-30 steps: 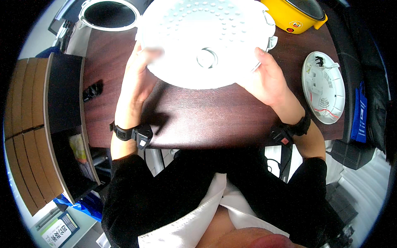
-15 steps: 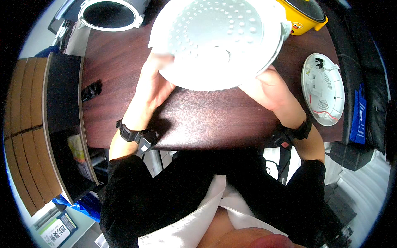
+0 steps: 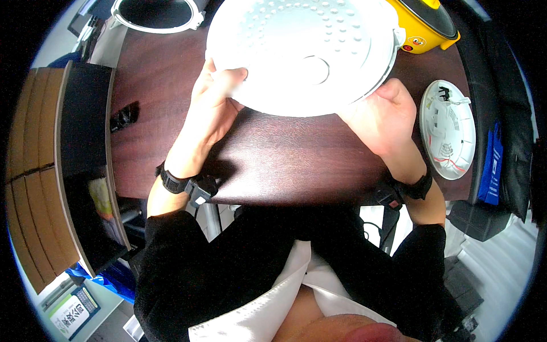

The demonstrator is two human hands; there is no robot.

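I hold a large round white lid [image 3: 279, 57], which looks like a rice cooker's, above the far half of the table. Rows of small dimples mark its face, with a ring-shaped outline nearer me. My left hand [image 3: 217, 100] is closed on the lid's near left rim, thumb on top. At the near right rim, my right hand [image 3: 387, 111] grips the edge with its fingers curled; some fingertips are hidden beneath. The lid's far edge runs out of the picture.
Behind the lid at right stands a yellow electric pot [image 3: 424, 28]. An oval white base plate [image 3: 448, 130] with red wires lies at the table's right edge. A white-rimmed dark vessel [image 3: 158, 14] is far left, a small black item [image 3: 124, 116] nearer. Brown boxes [image 3: 37, 171] flank the left.
The lid has tilted and shifted slightly farther from me, still in both hands. My right hand's fingers have curled more over the rim. The view has shifted a little.
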